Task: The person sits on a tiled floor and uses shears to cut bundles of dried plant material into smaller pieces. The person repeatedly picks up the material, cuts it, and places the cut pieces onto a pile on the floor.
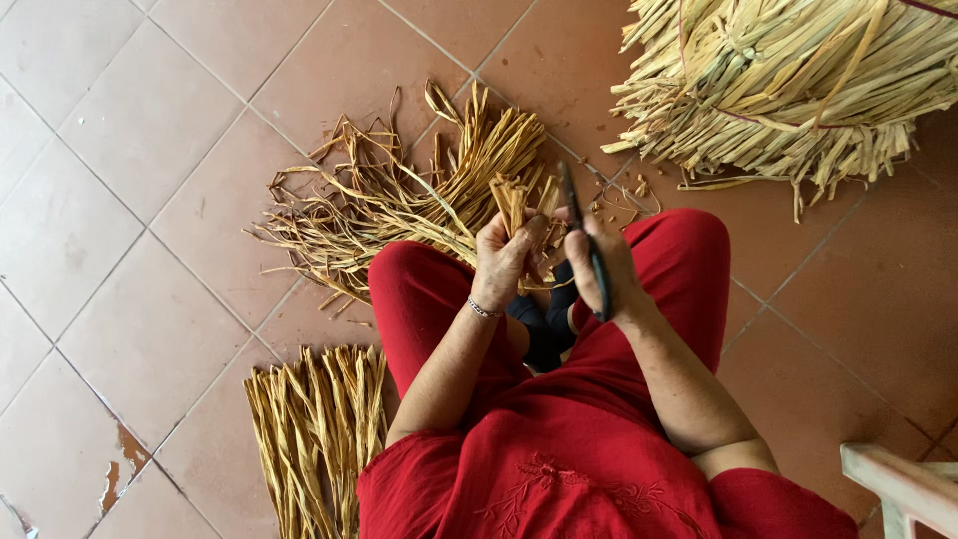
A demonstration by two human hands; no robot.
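— What is being held?

— A short bunch of dried straw strips (511, 200), standing up out of the left hand (502, 258), whose fingers are closed round its lower end. The bunch sits between the two hands, above the knees of the red trousers (419, 299).

— And the other hand?

— The right hand (604, 265) is clenched on a dark knife (584, 240); the blade runs up past its fingers and ends just beside the bunch, to the right of it. Whether blade and straw touch, I cannot tell.

— What lies around the hands?

— Just beyond the left hand, a loose heap of curled straw (399, 190) is spread over the tiled floor (130, 150). Nearer the body, below and to the left of that hand's forearm, straighter strips lie side by side in a flat pile (314, 429). Well beyond the right hand sits a big tied bundle of straw (788, 80). A silver bracelet (483, 310) circles the left wrist. Close by the right elbow shows the pale corner of wooden furniture (898, 484).
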